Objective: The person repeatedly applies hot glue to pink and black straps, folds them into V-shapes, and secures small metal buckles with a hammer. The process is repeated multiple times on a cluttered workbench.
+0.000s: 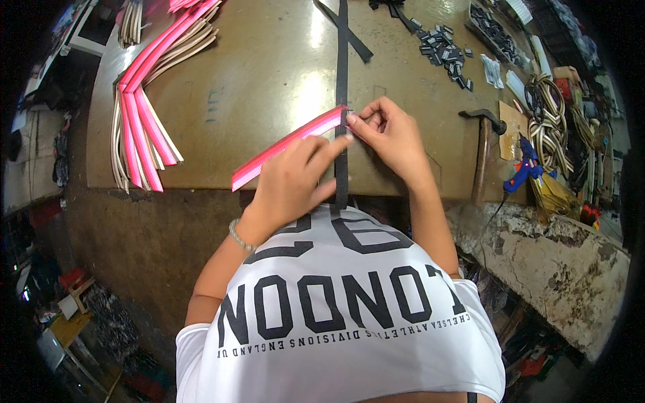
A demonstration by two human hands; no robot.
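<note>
A pink and red strip with a white band point(285, 151) lies slantwise on the table, its far end meeting a long black webbing strap point(342, 67). The strap runs down the table toward my shirt. My left hand point(292, 171) hovers over the strip's near side, thumb and index finger apart, the index pointing at the strap; nothing shows in its grip. Just right of the strap, my right hand point(393, 138) is closed, thumb and index pinched at the place where strip and strap meet. A small greyish bit shows at those fingertips, too small to make out.
Pink and cream strips point(138, 127) lie stacked at the left. Small black buckles point(447, 54) are heaped at the far right, near a bin of dark pieces point(494, 30). A hammer point(482, 144), a blue glue gun point(523, 168) and coiled cream strips point(551, 124) sit at the right.
</note>
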